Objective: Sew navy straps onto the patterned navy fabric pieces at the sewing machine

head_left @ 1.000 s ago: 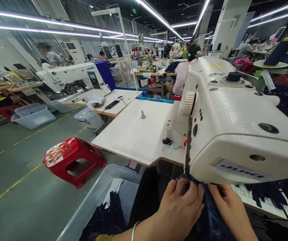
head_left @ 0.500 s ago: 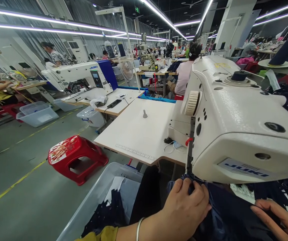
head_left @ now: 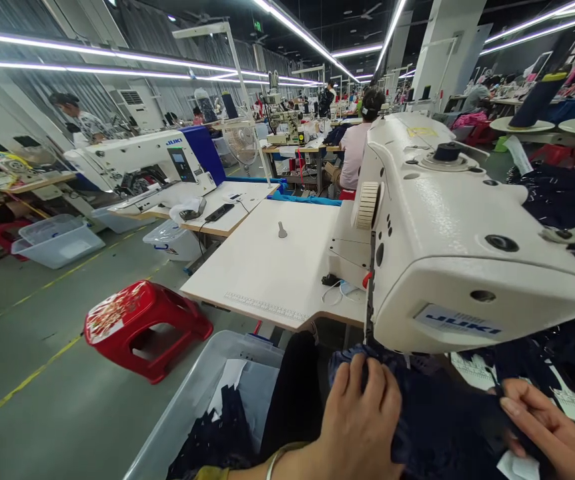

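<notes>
Dark navy fabric (head_left: pixel 442 407) lies bunched under the head of the white sewing machine (head_left: pixel 447 267) in front of me. My left hand (head_left: pixel 360 413) is closed over its gathered left part, fingers curled down, just below the needle area. At the right, my right hand (head_left: pixel 550 420) pinches the fabric's edge between thumb and fingers. A small white piece, like a label or paper (head_left: pixel 517 465), shows just below that hand. The machine head hides the needle, and the fabric covers some of the fingertips.
A white table extension (head_left: pixel 262 263) with a small grey knob reaches out left. Below it stands a clear plastic bin (head_left: pixel 192 393) with navy scraps; farther left is a red stool (head_left: pixel 147 327). More navy fabric (head_left: pixel 562 200) lies right. A co-worker (head_left: pixel 355 147) sits ahead.
The view has shifted, so the machine sits farther left. My right hand has drawn its fingers together on the fabric edge, and the white piece has come into sight below it.
</notes>
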The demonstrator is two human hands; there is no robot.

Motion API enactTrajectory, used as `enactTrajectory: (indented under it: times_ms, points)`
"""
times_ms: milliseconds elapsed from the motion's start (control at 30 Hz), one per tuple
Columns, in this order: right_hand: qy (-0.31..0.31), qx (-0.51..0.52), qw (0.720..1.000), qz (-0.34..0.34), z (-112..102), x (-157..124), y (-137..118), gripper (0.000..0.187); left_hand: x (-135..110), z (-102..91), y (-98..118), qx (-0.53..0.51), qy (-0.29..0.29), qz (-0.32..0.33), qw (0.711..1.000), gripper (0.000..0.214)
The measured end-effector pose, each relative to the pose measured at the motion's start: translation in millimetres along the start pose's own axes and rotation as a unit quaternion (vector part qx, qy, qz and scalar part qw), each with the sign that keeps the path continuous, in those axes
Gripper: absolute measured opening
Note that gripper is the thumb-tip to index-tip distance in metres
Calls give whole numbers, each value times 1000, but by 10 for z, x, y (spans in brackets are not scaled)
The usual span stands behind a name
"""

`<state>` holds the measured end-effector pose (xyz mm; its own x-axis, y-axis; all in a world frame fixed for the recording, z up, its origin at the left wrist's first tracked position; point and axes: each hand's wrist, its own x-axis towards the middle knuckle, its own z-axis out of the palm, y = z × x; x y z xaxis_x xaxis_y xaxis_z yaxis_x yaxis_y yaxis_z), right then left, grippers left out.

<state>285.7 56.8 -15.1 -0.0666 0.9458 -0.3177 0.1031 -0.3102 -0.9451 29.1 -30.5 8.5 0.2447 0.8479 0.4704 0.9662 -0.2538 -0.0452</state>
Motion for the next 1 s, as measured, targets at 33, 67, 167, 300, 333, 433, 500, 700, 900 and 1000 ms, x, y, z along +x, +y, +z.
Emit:
enactTrajectory:
  times_ms: [33, 67, 167, 300, 333, 433, 500, 700, 900, 1000]
  points:
    - [-36, 19, 999, 18, 66, -14, -66, 36, -31, -2, -64, 1, -2, -24, 1000, 64]
    - [-66, 34, 997, 25, 150, -29, -123, 37, -56, 7, -136, 7, 1, -58, 998, 55]
    - [-84, 36, 995, -33, 494, -52, -216, 42, -94, 84, -345, 35, 43, -134, 989, 41]
    - [-69, -72, 984, -150, 942, -11, -191, 39, -77, 155, -442, 43, 113, 57, 991, 44]
    - [-59, -107, 978, -172, 1005, 3, -177, 36, -68, 157, -436, 41, 105, 117, 987, 41]
    - [-35, -181, 958, -220, 1031, 18, -160, 29, -41, 148, -414, 31, 57, 171, 983, 38]
    - [-40, -211, 947, -240, 951, 2, -159, 29, -29, 142, -420, 15, 42, 149, 988, 37]
    - [-57, -265, 930, -248, 762, -50, -86, 33, -23, 169, -445, -24, 32, 156, 987, 35]
    - [-63, -247, 930, -264, 834, 13, -174, 27, -36, 235, -386, -9, 66, 117, 991, 32]
    - [-80, -256, 919, -287, 850, 78, -210, 29, -45, 233, -376, 1, 51, 103, 993, 38]
